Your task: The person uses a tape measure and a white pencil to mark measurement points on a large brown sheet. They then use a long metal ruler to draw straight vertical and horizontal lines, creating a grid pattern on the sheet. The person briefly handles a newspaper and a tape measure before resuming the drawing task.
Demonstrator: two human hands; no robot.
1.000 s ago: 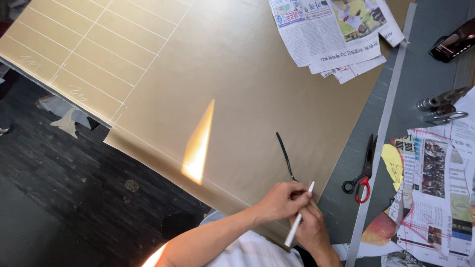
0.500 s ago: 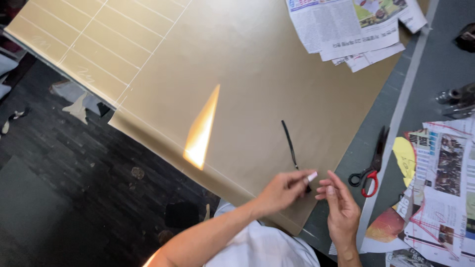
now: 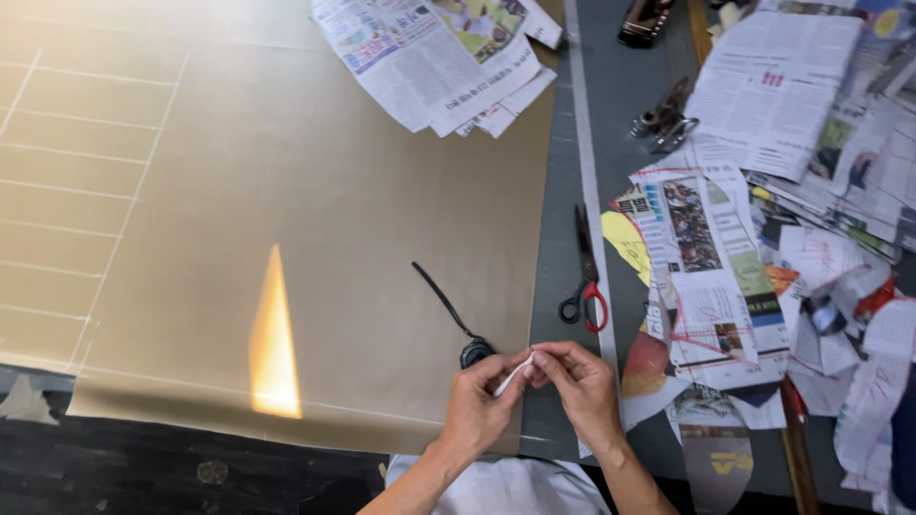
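Where brown paper (image 3: 315,219) ends (scissors (image 3: 586,277) near), 2 hands (image 3: 534,396) pinch white stick (image 3: 512,374)

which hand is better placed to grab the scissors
Right. The right hand sits just below the scissors, whose red and black handles point toward it. The left hand is farther off. Both pinch a small white stick.

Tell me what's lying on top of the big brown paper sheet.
On the brown paper sheet: folded newspapers and a small black tool by both hands. What lies beneath is hidden.
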